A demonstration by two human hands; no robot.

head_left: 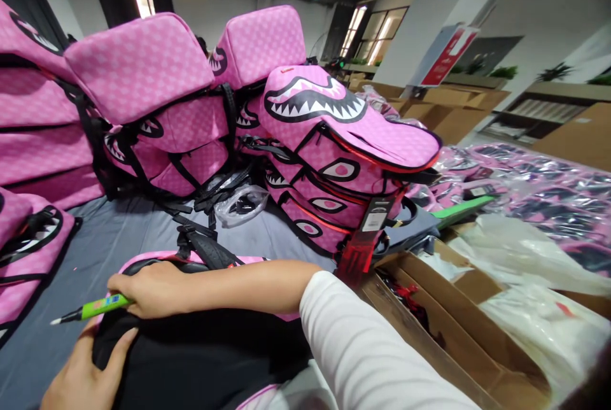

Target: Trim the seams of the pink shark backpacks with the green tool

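A pink backpack with a black back panel [205, 346] lies in front of me on the grey cloth. My right hand [160, 288] reaches across from the right in a white sleeve and rests on the backpack's upper left edge. Its curled fingers grip a green marker pen [102, 308], whose black and white end points left. Lower down, my left hand [88, 365] clasps the same backpack's left edge, thumb on top and fingers partly hidden. A black shoulder strap [210, 247] lies along the backpack's far edge.
Beyond stand stacked pink backpacks with shark mouths [329, 107] and checkered pink bags [143, 66]. A clear plastic pouch [241, 206] lies on the grey cloth [143, 225]. At the right are an open cardboard box [468, 327], plastic wrapping [515, 251] and many wrapped pink items [548, 187].
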